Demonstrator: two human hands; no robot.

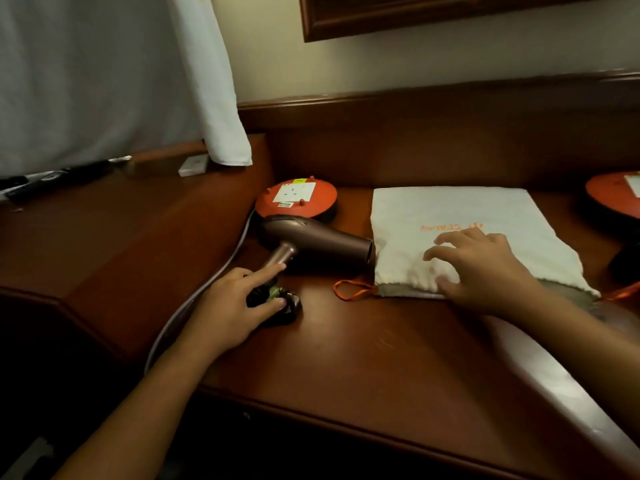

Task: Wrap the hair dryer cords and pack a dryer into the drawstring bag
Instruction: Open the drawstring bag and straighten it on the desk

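1. The hair dryer (318, 242) lies on its side on the wooden surface (381, 341). Its nozzle points right and touches the left edge of the drawstring bag (460, 216), and its handle (281, 256) angles down toward the person.
2. The left hand (235, 303) has its grip clenched around a dark cord bundle (282, 303) that rests on the surface just below the handle. The thumb lies over the bundle, and the index finger stretches out to touch the end of the handle.
3. The right hand (485, 268) has its grip released. Its fingers are spread and lie flat on the near part of the bag, close to the bag's opening.
4. The bag is white with orange lettering and lies flat, its open edge toward the person. An orange drawstring loop (353, 289) trails out of its near-left corner onto the surface.
5. An orange disc (296, 199) with a white socket plate on top sits just behind the dryer. A grey cable (214, 282) curves from beside it toward the front edge on the left.
6. A second orange disc (616, 195) is partly cut off at the right edge.
7. A white curtain (214, 98) hangs at the upper left above a side ledge, where dark remotes (52, 181) lie.
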